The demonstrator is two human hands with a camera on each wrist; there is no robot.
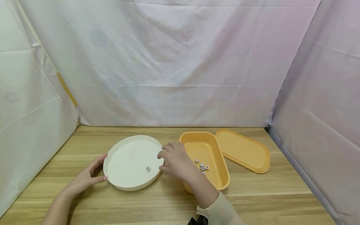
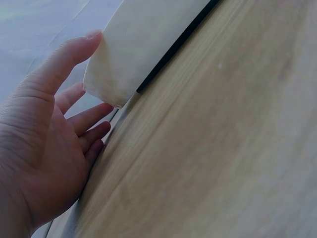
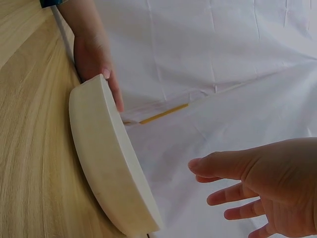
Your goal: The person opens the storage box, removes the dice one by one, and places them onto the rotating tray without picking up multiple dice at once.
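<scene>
A round white tray [image 1: 132,159] with a raised rim lies on the table, one white die [image 1: 147,169] with dark pips inside it. My left hand [image 1: 87,175] is at the tray's left side, thumb and fingers spread, tips against the rim; in the left wrist view the thumb [image 2: 74,52] touches the rim's edge. Over the gap between tray and yellow box hovers my right hand [image 1: 177,161], fingers loosely bent and holding nothing. In the right wrist view this hand [image 3: 267,193] is apart from the tray [image 3: 106,153]. Several dice [image 1: 202,167] lie in the yellow box [image 1: 222,165], partly behind my right forearm.
A yellow lid [image 1: 244,151] lies flat to the right of the box, its left end close against the box rim. Pale curtains [image 1: 174,62] hang behind and on both sides of the wooden table [image 1: 157,206].
</scene>
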